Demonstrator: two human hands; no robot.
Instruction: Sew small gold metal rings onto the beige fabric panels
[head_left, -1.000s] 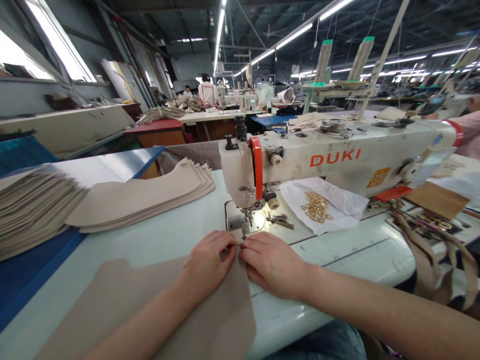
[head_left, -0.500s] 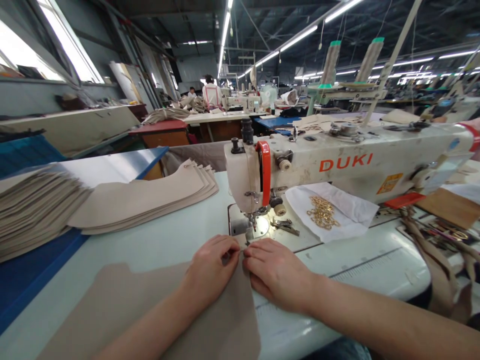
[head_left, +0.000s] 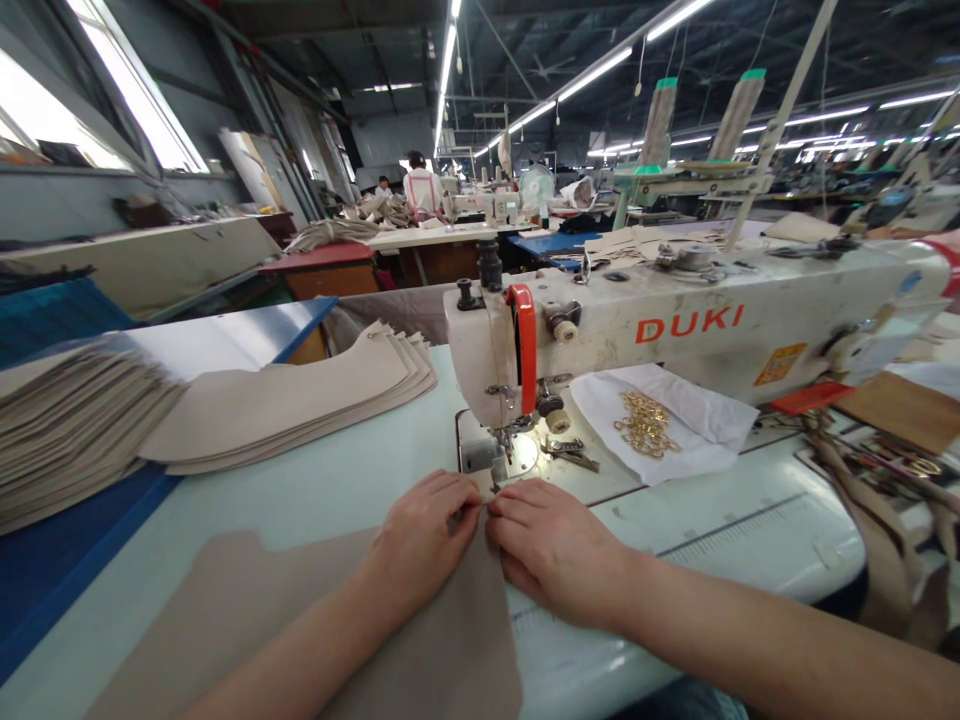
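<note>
A beige fabric panel (head_left: 435, 650) lies on the pale sewing table, its narrow upper corner just in front of the needle of the white sewing machine (head_left: 480, 350). My left hand (head_left: 427, 530) pinches the panel's upper edge between thumb and fingers. Close beside it, my right hand (head_left: 551, 540) is closed on the same edge, fingertips pressed together. A small tab of fabric (head_left: 480, 484) shows beyond the fingertips, at the needle plate (head_left: 521, 453). Whatever else the fingertips pinch is hidden.
Gold metal rings (head_left: 645, 423) lie on a white cloth (head_left: 716, 425) by the machine. Stacked beige panels (head_left: 285, 405) stand at the left. Fabric straps (head_left: 862, 520) hang at the right. A thread snipper (head_left: 574, 455) rests near the needle. Another person (head_left: 424, 188) sits farther back.
Both hands stay nearly still at the fabric's edge. The view shifts very slightly; nothing is visibly taken up or let go.
</note>
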